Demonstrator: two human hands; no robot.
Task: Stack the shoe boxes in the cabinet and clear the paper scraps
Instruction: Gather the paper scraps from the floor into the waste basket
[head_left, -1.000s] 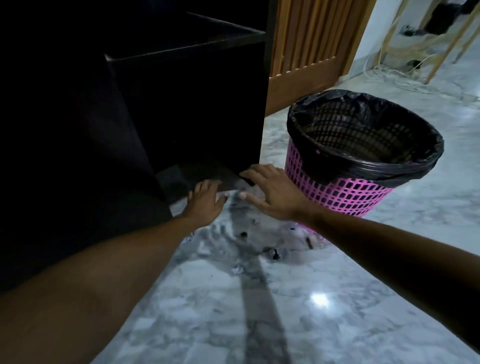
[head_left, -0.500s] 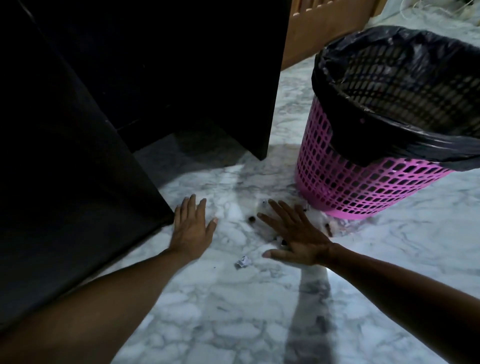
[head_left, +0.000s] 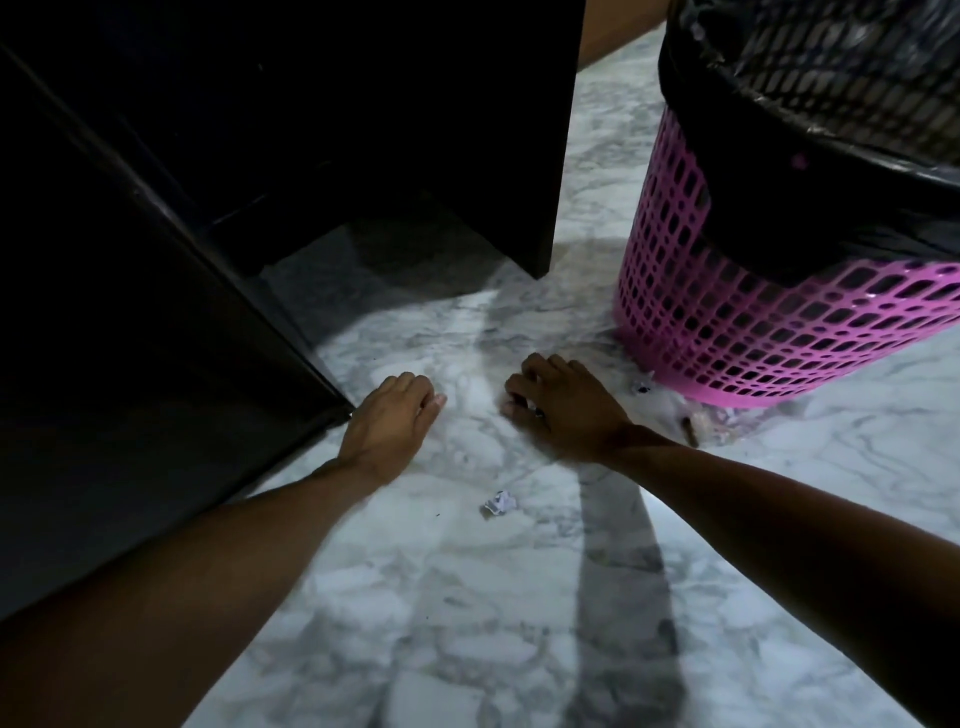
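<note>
Cabinet (head_left: 156, 364) left, bin (head_left: 753, 322) right, scrap (head_left: 500, 503) on floor (head_left: 467, 623).

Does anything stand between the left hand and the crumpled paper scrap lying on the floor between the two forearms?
Nothing visible does. Only bare marble floor lies between the left hand and the crumpled paper scrap, which lies apart from both hands. The right hand rests further right, near the pink bin.

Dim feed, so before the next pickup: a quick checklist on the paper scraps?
1. Bin access: pink bin beside right hand: ok.
2. Right hand's grip on a scrap: fingers curled, contents hidden: cannot tell.
3. Free hand: left hand curled on floor: cannot tell.
4. Scraps cleared: crumpled scrap lies between the forearms, another scrap by the bin: not ok.
5. Stacking done: cabinet interior too dark: cannot tell.
</note>
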